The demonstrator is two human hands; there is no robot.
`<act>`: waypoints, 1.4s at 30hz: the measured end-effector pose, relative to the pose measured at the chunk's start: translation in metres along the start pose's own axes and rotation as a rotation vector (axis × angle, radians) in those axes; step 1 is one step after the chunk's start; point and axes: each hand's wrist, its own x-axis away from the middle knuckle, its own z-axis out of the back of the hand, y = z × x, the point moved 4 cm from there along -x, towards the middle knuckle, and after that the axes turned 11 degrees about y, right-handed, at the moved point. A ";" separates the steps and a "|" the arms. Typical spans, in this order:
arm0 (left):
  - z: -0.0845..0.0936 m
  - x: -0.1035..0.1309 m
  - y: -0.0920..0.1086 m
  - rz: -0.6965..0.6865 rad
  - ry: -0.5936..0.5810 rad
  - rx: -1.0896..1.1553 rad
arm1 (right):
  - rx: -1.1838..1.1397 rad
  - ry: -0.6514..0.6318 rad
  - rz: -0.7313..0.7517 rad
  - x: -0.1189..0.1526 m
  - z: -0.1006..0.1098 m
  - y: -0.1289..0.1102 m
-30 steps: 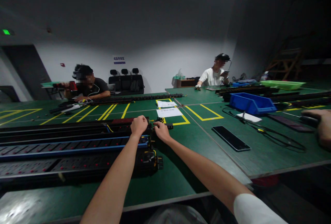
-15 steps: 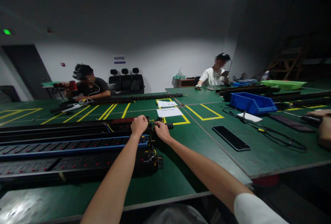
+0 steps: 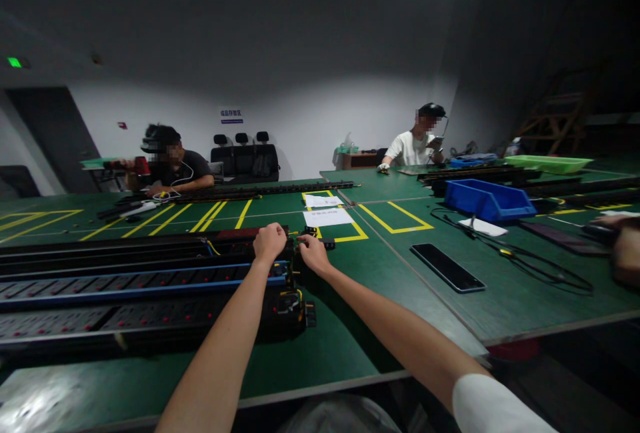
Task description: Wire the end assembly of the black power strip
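Note:
Several long black power strips lie side by side on the green table (image 3: pixel 370 326); one has blue edges (image 3: pixel 125 289), and the nearest strip (image 3: pixel 165 313) has red dots and an end piece with yellow wire. My left hand (image 3: pixel 270 242) is closed at the right end of a rear strip, its fingers curled over something I cannot make out. Just to its right, my right hand (image 3: pixel 313 253) pinches at wires beside a small black end piece (image 3: pixel 329 243). What lies between its fingertips is too small to tell.
A phone (image 3: pixel 447 266) lies right of my hands, near a black cable (image 3: pixel 540 269) and a blue bin (image 3: pixel 487 199). White papers (image 3: pixel 327 217) lie beyond my hands. Two people (image 3: pixel 173 163) sit across the table, and another person's hand (image 3: pixel 627 246) shows at the right edge.

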 end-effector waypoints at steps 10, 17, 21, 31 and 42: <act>0.001 0.000 0.000 -0.004 -0.002 0.012 | -0.008 0.002 0.012 0.000 0.000 0.000; 0.002 0.000 0.001 0.001 0.000 0.018 | -0.012 0.004 0.011 0.000 0.000 0.000; 0.003 0.001 0.002 0.001 -0.001 0.018 | -0.015 0.002 0.007 0.000 0.000 0.001; 0.001 0.000 0.000 0.006 -0.002 0.008 | 0.009 0.008 0.010 0.000 0.000 0.000; 0.003 0.001 0.001 -0.002 -0.003 0.013 | 0.009 0.007 0.023 0.001 0.001 -0.002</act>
